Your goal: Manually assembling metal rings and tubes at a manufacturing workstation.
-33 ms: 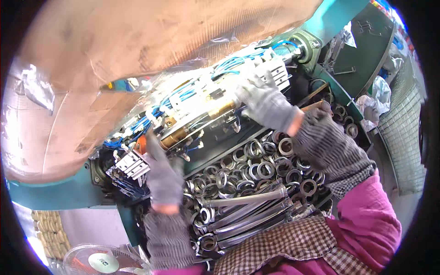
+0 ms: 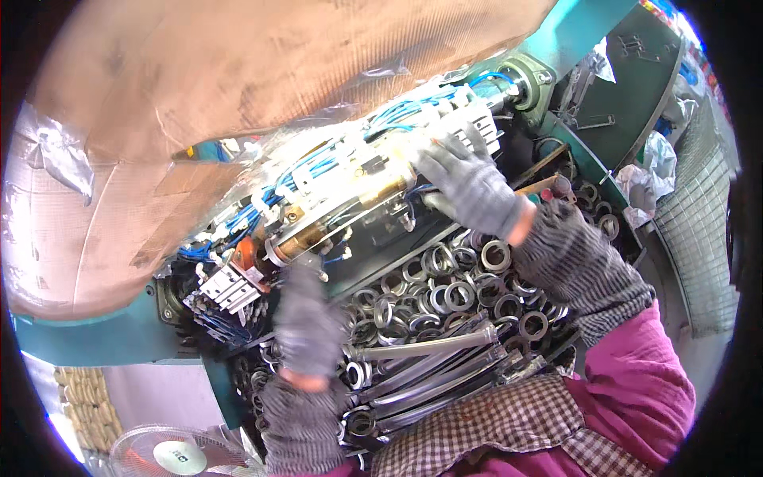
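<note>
A long machine fixture with brass cylinders (image 2: 300, 242), bright metal blocks (image 2: 230, 288) and blue air hoses (image 2: 397, 118) runs slantwise across the middle. My right hand (image 2: 469, 184), in a grey glove, rests at its right part; the fingers are stretched and apart, and glare hides what they touch. My left hand (image 2: 306, 322), gloved too, is smeared by motion just below the fixture's left end, over the metal rings (image 2: 459, 296). Its fingers cannot be made out. An orange-red part (image 2: 245, 254) sits beside the left cylinder.
Below the fixture lie many loose metal rings and several long curved metal strips (image 2: 425, 347). A brown cardboard sheet (image 2: 318, 63) covers the far side. Green machine frame (image 2: 95, 332) borders the left, a wire mesh panel (image 2: 699, 238) the right. A fan (image 2: 179, 455) stands lower left.
My left hand has drawn back from the fixture's left end, down and to the right, uncovering the orange-red part. My right hand has shifted slightly right and stays at the fixture.
</note>
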Tool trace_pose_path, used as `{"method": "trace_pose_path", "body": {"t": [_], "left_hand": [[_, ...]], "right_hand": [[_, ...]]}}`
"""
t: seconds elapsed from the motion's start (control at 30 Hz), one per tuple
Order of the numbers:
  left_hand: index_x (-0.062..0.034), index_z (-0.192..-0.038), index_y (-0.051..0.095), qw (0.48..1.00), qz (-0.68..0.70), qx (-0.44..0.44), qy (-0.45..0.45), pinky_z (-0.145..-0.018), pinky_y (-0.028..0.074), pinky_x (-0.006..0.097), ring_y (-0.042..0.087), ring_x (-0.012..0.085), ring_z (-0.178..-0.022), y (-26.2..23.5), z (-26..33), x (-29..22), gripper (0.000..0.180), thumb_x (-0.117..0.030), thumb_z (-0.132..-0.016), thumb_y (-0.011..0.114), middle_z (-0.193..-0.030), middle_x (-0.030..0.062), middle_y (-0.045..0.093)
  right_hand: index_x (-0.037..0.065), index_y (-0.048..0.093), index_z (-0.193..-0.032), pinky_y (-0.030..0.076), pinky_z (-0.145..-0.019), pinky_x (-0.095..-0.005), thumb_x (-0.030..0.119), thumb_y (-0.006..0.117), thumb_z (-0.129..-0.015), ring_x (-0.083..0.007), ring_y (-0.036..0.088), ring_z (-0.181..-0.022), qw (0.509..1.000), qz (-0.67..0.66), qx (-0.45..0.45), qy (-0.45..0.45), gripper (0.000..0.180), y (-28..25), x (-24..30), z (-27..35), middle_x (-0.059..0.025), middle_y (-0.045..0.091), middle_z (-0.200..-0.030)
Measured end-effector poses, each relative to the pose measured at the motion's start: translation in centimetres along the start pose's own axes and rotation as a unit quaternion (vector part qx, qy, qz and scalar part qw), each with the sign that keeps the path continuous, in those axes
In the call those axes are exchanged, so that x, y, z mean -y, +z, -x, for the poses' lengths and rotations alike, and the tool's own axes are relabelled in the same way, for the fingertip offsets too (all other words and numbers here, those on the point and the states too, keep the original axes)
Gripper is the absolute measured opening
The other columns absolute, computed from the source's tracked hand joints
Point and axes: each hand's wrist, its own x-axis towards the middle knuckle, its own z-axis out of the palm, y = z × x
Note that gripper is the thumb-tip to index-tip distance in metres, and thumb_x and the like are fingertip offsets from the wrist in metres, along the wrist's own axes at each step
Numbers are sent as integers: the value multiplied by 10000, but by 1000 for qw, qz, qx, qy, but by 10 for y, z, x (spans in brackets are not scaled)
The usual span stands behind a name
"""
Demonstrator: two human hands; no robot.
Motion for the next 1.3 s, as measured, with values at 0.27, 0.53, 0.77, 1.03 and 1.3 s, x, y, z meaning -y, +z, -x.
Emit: {"method": "trace_pose_path", "body": {"t": [0.27, 0.53, 0.77, 1.03, 1.3], "left_hand": [[-82, -962, 710, 926, 134, 348, 65, -771, 520, 404, 657, 337, -838, 47, 59, -36, 294, -289, -754, 734, -868, 146, 681], [-18, -1110, 661, 941, 283, 165, -80, -731, 524, 373, 679, 296, -817, 31, 55, -39, 269, -148, -876, 641, -908, 170, 691], [-34, -1082, 669, 909, 354, 167, -143, -672, 521, 323, 680, 199, -752, 20, 39, -59, 224, -161, -898, 645, -839, 127, 695], [-67, -1093, 644, 912, 112, 393, 36, -844, 473, 459, 617, 348, -937, 52, 83, -49, 428, -371, -794, 682, -1023, 170, 649], [-17, -995, 585, 939, 200, 278, 44, -701, 514, 466, 635, 392, -799, 57, 81, -57, 177, -104, -847, 543, -882, 208, 642]], "right_hand": [[18, 672, -919, 539, -685, -433, 326, 589, -841, -324, 664, -811, 916, 61, 314, 242, 329, -10, -55, 117, -164, 650, -861], [79, 668, -932, 482, -840, -394, 157, 587, -791, -297, 625, -939, 926, 126, 258, 247, 180, 5, -63, 141, -118, 665, -965], [25, 617, -1144, 501, -872, -365, 340, 789, -728, -284, 648, -978, 909, -306, 220, 176, 549, -53, 9, 84, -151, 675, -1037], [22, 680, -986, 495, -829, -277, 307, 618, -935, -143, 634, -903, 512, -749, 324, 269, 296, -90, 24, 95, -39, 683, -918], [13, 651, -1065, 516, -791, -303, 350, 568, -966, -152, 635, -836, 546, -761, 228, 265, 361, -64, 24, 64, -71, 683, -951]]}}
